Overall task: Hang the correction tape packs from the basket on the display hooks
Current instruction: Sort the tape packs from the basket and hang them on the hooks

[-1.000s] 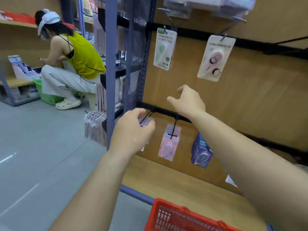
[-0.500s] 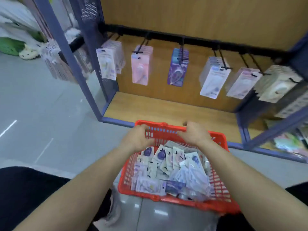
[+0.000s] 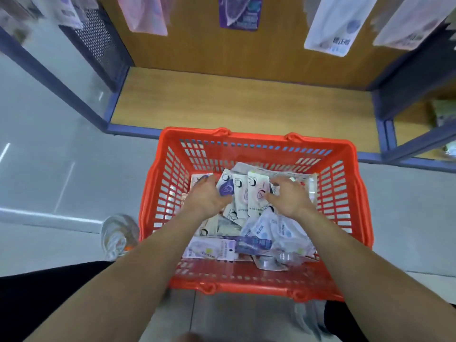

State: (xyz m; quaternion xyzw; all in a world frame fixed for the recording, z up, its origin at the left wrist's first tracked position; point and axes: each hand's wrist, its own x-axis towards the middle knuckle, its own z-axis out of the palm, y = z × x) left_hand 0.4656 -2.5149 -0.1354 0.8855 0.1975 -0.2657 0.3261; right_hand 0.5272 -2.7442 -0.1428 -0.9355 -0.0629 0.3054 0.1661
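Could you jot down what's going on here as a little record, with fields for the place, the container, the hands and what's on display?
Place: shop floor in front of a wooden display shelf
Container: red basket in front of the shelf
Contents: loose pile of correction tape packs
Hands: left hand and right hand both down in the pile, touching packs; grip unclear
On display: pink pack, purple pack and white pack hang above; hooks out of frame
Progress: many packs not yet hung
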